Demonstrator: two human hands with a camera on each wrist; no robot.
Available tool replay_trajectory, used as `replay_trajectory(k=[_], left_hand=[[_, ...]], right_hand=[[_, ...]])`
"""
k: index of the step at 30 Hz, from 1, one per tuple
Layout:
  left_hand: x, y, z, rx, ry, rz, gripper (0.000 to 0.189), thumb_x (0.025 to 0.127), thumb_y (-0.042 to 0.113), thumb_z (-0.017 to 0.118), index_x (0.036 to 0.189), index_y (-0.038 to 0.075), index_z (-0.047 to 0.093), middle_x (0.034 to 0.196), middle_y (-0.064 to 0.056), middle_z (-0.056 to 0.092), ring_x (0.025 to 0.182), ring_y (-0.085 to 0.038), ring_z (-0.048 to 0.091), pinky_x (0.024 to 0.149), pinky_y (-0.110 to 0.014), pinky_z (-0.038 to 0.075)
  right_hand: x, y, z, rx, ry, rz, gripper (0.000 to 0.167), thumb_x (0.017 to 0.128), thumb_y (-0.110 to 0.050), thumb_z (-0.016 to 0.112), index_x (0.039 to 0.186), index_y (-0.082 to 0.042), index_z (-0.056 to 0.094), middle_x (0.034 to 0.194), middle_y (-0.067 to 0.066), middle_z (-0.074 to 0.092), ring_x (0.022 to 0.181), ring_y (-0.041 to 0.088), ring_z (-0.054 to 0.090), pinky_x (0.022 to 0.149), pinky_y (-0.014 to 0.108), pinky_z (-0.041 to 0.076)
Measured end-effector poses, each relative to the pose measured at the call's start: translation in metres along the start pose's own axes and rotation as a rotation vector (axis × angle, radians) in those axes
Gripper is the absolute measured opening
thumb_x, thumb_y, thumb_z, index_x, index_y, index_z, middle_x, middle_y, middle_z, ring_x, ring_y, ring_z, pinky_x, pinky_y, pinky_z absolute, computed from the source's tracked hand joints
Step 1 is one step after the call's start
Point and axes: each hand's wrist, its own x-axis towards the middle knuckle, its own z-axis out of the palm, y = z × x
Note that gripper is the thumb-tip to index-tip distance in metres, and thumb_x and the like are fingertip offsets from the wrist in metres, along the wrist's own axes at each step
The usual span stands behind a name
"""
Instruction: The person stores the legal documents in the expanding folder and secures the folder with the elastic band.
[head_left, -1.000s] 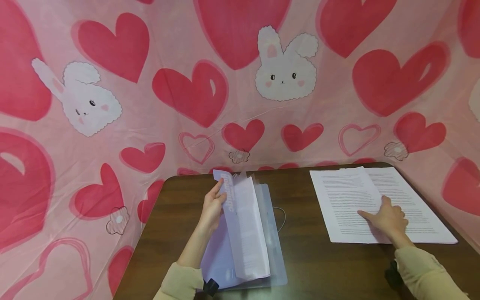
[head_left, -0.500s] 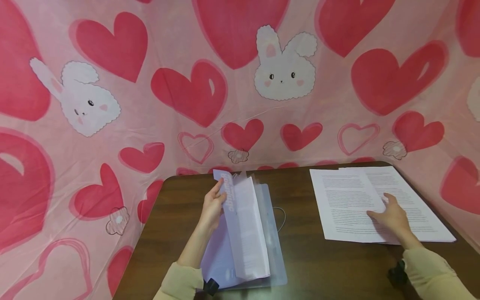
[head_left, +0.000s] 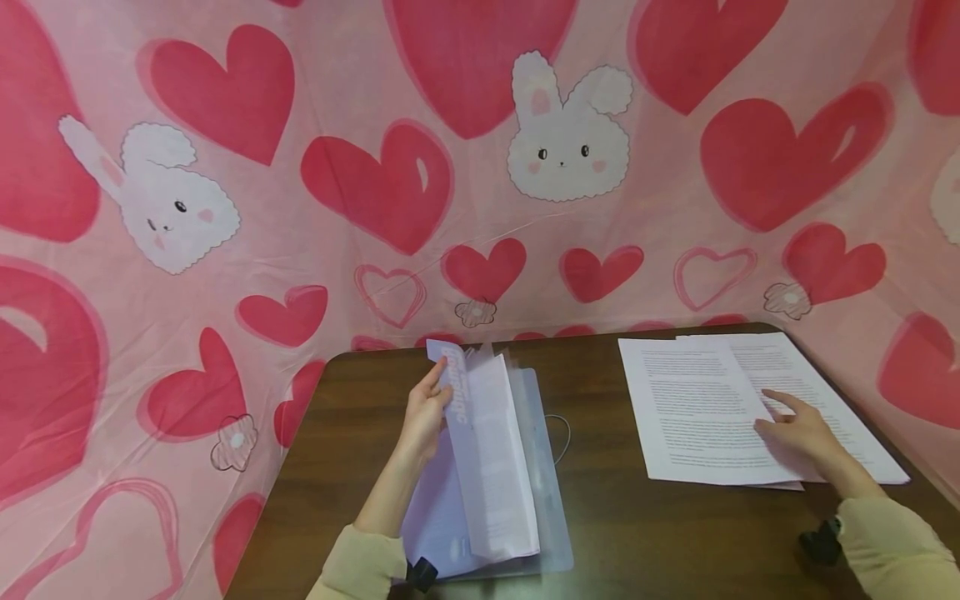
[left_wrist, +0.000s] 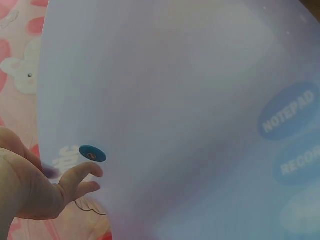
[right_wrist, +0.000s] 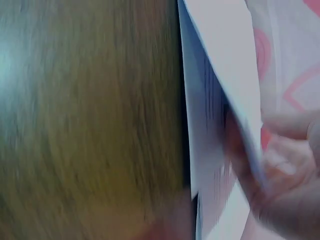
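Note:
A lilac document folder (head_left: 440, 517) lies partly opened on the table, its front cover raised. My left hand (head_left: 427, 412) pinches that cover near its far edge. White sheets stand inside the folder, beside clear pockets. In the left wrist view, a teal oval button (left_wrist: 92, 153) sits close to my left fingers, and labels including "NOTEPAD" (left_wrist: 288, 114) show on the cover. At the right lie overlapping printed sheets (head_left: 690, 408). My right hand (head_left: 802, 429) holds the edge of the left-hand sheets, thumb above. The right wrist view, blurred, shows a lifted paper edge (right_wrist: 225, 85) between its fingers.
The dark wooden table (head_left: 600, 533) carries the folder left of centre and the papers near its right edge. A thin cord loop (head_left: 564, 433) sticks out beside the folder. A pink heart-and-rabbit sheet (head_left: 465, 192) hangs behind and at both sides.
My right hand has moved right across the papers, its fingers now at the sheets' edge. A lower sheet's near corner now sticks out. My left hand and the folder have stayed still.

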Motion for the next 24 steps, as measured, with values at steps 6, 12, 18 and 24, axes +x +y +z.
replay_trajectory(k=[6, 12, 18, 24], left_hand=[[0.000, 0.001, -0.001, 0.015, 0.004, 0.005, 0.066, 0.112, 0.000, 0.043, 0.175, 0.006, 0.025, 0.174, -0.030, 0.030, 0.086, -0.010, 0.040, 0.073, -0.022, 0.038], [0.000, 0.000, -0.001, 0.018, -0.004, -0.007, 0.066, 0.112, 0.001, 0.043, 0.175, 0.008, 0.025, 0.170, -0.024, 0.031, 0.074, -0.009, 0.031, 0.074, -0.028, 0.032], [0.001, -0.001, 0.000, 0.012, -0.006, -0.003, 0.066, 0.111, 0.001, 0.043, 0.175, 0.007, 0.025, 0.164, -0.026, 0.035, 0.067, -0.006, 0.028, 0.069, -0.026, 0.030], [0.001, 0.000, 0.001, 0.014, -0.008, -0.010, 0.066, 0.111, 0.000, 0.043, 0.175, 0.007, 0.025, 0.170, -0.025, 0.033, 0.073, -0.007, 0.033, 0.069, -0.025, 0.033]], right_hand=[[0.000, 0.003, -0.004, 0.015, -0.100, -0.057, 0.072, 0.107, -0.015, 0.067, 0.161, 0.014, 0.031, 0.154, 0.053, 0.036, 0.108, 0.040, 0.071, 0.074, 0.021, 0.049], [-0.004, 0.005, -0.005, 0.142, -0.232, -0.065, 0.079, 0.109, -0.021, 0.064, 0.167, 0.011, 0.021, 0.166, 0.051, 0.018, 0.135, 0.063, 0.047, 0.109, 0.058, 0.052], [-0.004, 0.009, -0.008, 0.233, -0.329, -0.040, 0.084, 0.111, -0.020, 0.059, 0.167, 0.012, 0.006, 0.168, 0.050, 0.009, 0.138, 0.065, 0.038, 0.105, 0.043, 0.056], [-0.005, 0.011, -0.005, 0.211, -0.324, -0.054, 0.084, 0.110, -0.017, 0.061, 0.169, 0.009, 0.007, 0.160, 0.048, 0.030, 0.109, 0.003, 0.060, 0.083, 0.016, 0.052]])
